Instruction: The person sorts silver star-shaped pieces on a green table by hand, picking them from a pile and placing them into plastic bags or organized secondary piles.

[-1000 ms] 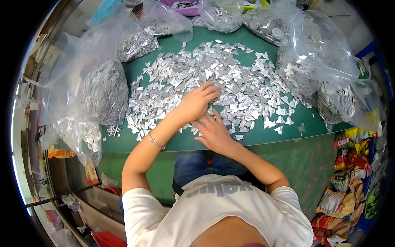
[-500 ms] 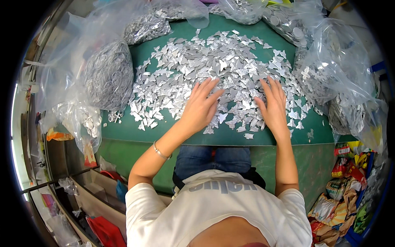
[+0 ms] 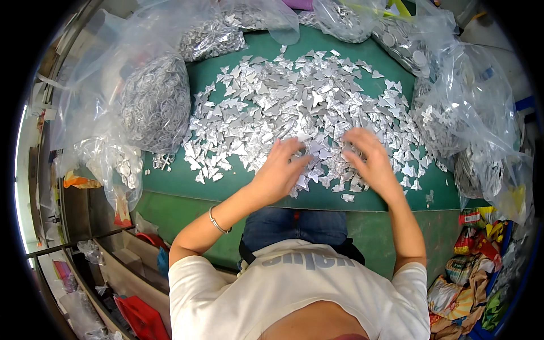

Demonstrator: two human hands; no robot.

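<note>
The right hand (image 3: 367,161) now sits closer to the left hand (image 3: 281,173) than it did 0.5 s ago, both curled at the near edge of the silver foil pieces (image 3: 300,107) (1 s ago they lay nearly touching). The fingers bend inward instead of lying flat and spread.

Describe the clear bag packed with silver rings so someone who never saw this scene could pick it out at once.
Start at the green table covered by a spread of flat silver pieces. Look to its left edge, beyond the left hand: there bulges the bag of rings. Unlike the other clear bags, it holds thin wire loops, not flat pieces or discs.
</note>
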